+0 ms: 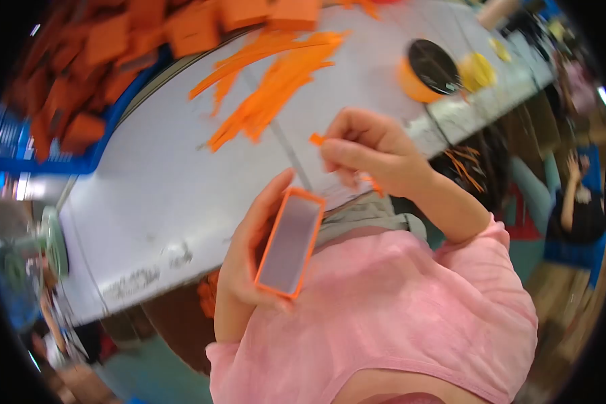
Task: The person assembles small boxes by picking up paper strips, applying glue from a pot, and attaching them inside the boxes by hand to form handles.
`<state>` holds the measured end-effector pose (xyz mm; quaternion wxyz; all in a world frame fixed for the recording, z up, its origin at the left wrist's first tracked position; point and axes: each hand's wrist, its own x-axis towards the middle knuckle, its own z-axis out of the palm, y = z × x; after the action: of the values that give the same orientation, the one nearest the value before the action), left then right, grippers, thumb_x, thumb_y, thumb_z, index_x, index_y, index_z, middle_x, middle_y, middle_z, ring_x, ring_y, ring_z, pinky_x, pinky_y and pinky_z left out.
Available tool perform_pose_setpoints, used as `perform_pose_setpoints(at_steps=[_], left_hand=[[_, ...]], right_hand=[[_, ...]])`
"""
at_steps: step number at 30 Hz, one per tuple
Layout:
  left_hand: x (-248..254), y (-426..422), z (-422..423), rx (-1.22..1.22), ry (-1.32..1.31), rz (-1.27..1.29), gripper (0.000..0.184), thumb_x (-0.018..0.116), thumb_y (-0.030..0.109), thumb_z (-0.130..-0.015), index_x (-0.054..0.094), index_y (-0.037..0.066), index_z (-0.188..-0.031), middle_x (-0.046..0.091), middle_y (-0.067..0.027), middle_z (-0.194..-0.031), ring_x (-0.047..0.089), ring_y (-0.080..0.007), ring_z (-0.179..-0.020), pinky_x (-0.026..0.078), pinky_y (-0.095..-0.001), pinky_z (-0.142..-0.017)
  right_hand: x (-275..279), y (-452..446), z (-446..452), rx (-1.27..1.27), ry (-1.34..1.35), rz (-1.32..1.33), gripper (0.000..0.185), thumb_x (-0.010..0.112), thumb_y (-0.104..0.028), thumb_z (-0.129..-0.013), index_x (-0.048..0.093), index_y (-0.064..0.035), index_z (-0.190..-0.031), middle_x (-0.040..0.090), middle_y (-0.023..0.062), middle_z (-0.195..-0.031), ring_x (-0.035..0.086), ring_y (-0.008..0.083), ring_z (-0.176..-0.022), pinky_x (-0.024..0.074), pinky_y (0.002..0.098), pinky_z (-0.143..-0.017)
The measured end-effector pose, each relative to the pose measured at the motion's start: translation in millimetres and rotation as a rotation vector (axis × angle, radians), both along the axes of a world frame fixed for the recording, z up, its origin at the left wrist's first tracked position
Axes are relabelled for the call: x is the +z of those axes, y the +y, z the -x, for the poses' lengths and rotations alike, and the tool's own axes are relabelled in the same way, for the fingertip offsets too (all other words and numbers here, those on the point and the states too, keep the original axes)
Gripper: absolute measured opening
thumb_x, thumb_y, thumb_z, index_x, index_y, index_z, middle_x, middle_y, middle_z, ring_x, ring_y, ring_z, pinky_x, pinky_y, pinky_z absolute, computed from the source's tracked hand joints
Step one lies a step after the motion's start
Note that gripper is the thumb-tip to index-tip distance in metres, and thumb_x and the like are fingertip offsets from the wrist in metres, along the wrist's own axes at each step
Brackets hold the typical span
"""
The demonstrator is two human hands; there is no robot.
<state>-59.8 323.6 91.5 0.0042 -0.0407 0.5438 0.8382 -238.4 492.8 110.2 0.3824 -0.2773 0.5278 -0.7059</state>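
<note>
My left hand (239, 259) is wrapped round a small orange box (288, 244) in front of my chest. The box's pale grey face, edged in orange, is turned up towards me; I cannot tell if it is the open inside. My right hand (370, 151) is raised over the table edge, apart from the box. Its thumb and forefinger pinch an orange strip (317, 139), whose short end sticks out to the left. More orange shows below that palm, perhaps the same strip. Long orange strips (276, 94) lie in a loose pile further back on the white table (148, 202).
A blue crate (108, 145) heaped with orange boxes (108, 40) stands at the back left. To the right are an orange tub with a dark top (432, 71) and a yellow round object (477, 73). Another person (576, 209) sits at the far right.
</note>
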Motion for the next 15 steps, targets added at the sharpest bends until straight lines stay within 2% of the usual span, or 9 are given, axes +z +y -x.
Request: perform_pose_setpoints(at_steps=[2, 3, 5, 7, 9, 15], left_hand=[[3, 9, 6, 0.005, -0.073, 0.044, 0.154, 0.098, 0.061, -0.032, 0.03, -0.005, -0.152, 0.059, -0.0107, -0.128, 0.056, -0.0193, -0.118, 0.042, -0.0328, -0.1], [-1, 14, 9, 0.008, -0.075, 0.094, 0.154, 0.098, 0.062, -0.031, 0.031, -0.006, -0.152, 0.06, -0.0106, -0.127, 0.057, -0.0191, -0.117, 0.042, -0.0326, -0.099], [-14, 10, 8, -0.041, -0.034, 0.208, 0.154, 0.098, 0.063, -0.03, 0.032, -0.007, -0.151, 0.06, -0.0108, -0.126, 0.058, -0.0189, -0.116, 0.044, -0.0323, -0.098], [-16, 13, 10, -0.047, -0.055, 0.174, 0.153, 0.098, 0.062, -0.03, 0.032, -0.007, -0.151, 0.06, -0.0106, -0.126, 0.059, -0.019, -0.116, 0.044, -0.0325, -0.098], [-19, 12, 11, -0.05, -0.084, 0.157, 0.152, 0.098, 0.062, -0.032, 0.032, -0.007, -0.151, 0.059, -0.0103, -0.128, 0.058, -0.0192, -0.117, 0.044, -0.0329, -0.099], [-17, 21, 22, -0.022, -0.128, 0.12, 0.151, 0.098, 0.062, -0.034, 0.031, -0.007, -0.151, 0.058, -0.0101, -0.13, 0.058, -0.0198, -0.118, 0.044, -0.0335, -0.101]], right_hand=[[3, 27, 2, -0.001, -0.127, -0.024, 0.009, 0.06, -0.011, -0.1, 0.056, -0.0034, -0.097, 0.059, 0.001, -0.08, 0.042, 0.0027, -0.055, 0.0316, 0.0193, -0.049], [2, 43, 5, -0.097, -0.05, -0.099, 0.007, 0.061, -0.011, -0.099, 0.058, -0.0052, -0.097, 0.057, -0.0015, -0.078, 0.042, 0.0022, -0.059, 0.0315, 0.0186, -0.05], [-12, 74, 15, -0.313, -0.116, -0.086, 0.005, 0.062, -0.011, -0.098, 0.059, -0.0075, -0.095, 0.054, -0.0037, -0.077, 0.042, 0.0013, -0.061, 0.0304, 0.0178, -0.051], [-22, 104, 30, -0.537, -0.209, -0.034, 0.005, 0.063, -0.011, -0.096, 0.059, -0.0092, -0.094, 0.053, -0.0047, -0.078, 0.036, 0.0, -0.057, 0.0275, 0.017, -0.05], [-29, 129, 49, -0.71, -0.24, -0.028, 0.014, 0.066, -0.017, -0.096, 0.06, -0.0087, -0.087, 0.054, -0.0035, -0.075, 0.034, 0.0004, -0.052, 0.0251, 0.0186, -0.046], [-49, 161, 84, -0.815, -0.287, -0.009, 0.018, 0.069, -0.016, -0.095, 0.056, -0.008, -0.085, 0.055, -0.0014, -0.075, 0.033, 0.0005, -0.052, 0.0244, 0.0185, -0.045]])
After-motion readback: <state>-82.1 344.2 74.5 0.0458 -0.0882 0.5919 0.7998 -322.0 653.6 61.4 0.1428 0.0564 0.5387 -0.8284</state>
